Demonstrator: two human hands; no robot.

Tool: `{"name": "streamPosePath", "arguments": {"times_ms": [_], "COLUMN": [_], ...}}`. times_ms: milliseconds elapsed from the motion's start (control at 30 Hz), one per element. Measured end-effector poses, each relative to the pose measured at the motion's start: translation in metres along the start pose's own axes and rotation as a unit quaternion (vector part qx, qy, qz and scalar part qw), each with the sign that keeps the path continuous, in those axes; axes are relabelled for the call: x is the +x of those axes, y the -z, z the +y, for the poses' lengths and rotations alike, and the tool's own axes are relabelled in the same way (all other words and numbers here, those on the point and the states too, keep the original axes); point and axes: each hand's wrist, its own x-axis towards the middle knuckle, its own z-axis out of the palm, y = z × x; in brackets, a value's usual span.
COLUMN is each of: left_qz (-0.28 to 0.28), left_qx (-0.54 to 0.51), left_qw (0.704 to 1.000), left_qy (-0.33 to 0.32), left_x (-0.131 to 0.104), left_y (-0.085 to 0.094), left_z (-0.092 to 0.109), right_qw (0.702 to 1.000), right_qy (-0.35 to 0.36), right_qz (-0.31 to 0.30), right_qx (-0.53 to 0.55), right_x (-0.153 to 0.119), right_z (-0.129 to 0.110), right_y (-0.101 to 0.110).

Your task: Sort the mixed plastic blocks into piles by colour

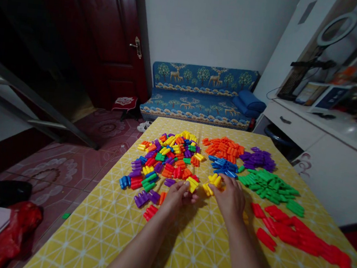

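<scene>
- Between the left thumb and fingers sits a yellow block (192,184), pinched just above the table; this left hand (180,195) is nearly closed around it, at the near edge of the mixed pile (176,151).
- Close to its right, the right hand (231,197) reaches over a small yellow cluster (213,182), thumb and forefinger slightly parted at its pieces; whether it grips one, I cannot tell.
- Beyond and beside the right hand lie single-colour heaps: orange (223,148), blue (223,165), purple (259,159) and green (267,186), with a red group (299,236) stretching toward the table's right edge.
- On the white cabinet (338,169) at right, a dark-fronted box (330,99) bears pale marks too blurred to read.
- All the pieces look like smooth, glossy plastic, shaped as short rounded tubes joined side by side.
- Beneath them spreads a yellow tablecloth (99,237) crossed by white lines forming triangles.
- Past the table stands a blue sofa (195,99) patterned with deer and trees; left of it, a glossy dark-red panelled door (113,27) carries a metal lever handle (137,47).
</scene>
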Motion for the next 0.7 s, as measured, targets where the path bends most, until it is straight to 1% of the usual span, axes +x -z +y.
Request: {"name": "streamPosePath", "arguments": {"times_ms": [67,167,267,367,467,533,600,700], "left_qz": [-0.003,-0.003,0.002,0.008,0.010,0.028,0.051,0.071], "left_qx": [0.006,0.002,-0.007,-0.018,-0.022,-0.017,-0.005,0.030], "left_qw": [1.000,1.000,1.000,1.000,1.000,0.999,0.998,0.993], "left_qy": [0.000,0.001,0.002,0.006,0.003,-0.010,-0.040,-0.091], "left_x": [0.002,0.006,0.007,0.005,0.003,0.003,0.006,0.009], "left_y": [0.002,0.005,0.006,0.005,0.005,0.006,0.009,0.016], "left_z": [-0.001,-0.002,-0.002,0.001,0.007,0.011,0.013,0.014], "right_qw": [0.998,0.995,0.989,0.987,0.990,0.992,0.992,0.992], "right_qy": [0.011,0.039,0.085,0.080,0.052,0.057,0.076,0.094], "right_qz": [-0.022,-0.055,-0.103,-0.131,-0.124,-0.113,-0.102,-0.083], "right_qx": [-0.050,-0.076,-0.066,-0.040,-0.028,-0.028,-0.026,-0.008], "right_x": [-0.002,-0.006,-0.008,-0.009,-0.008,-0.007,-0.007,-0.007], "right_z": [0.003,-0.004,-0.011,-0.013,-0.013,-0.014,-0.017,-0.023], "right_y": [0.000,-0.001,-0.002,-0.001,0.002,0.003,0.004,0.005]}}
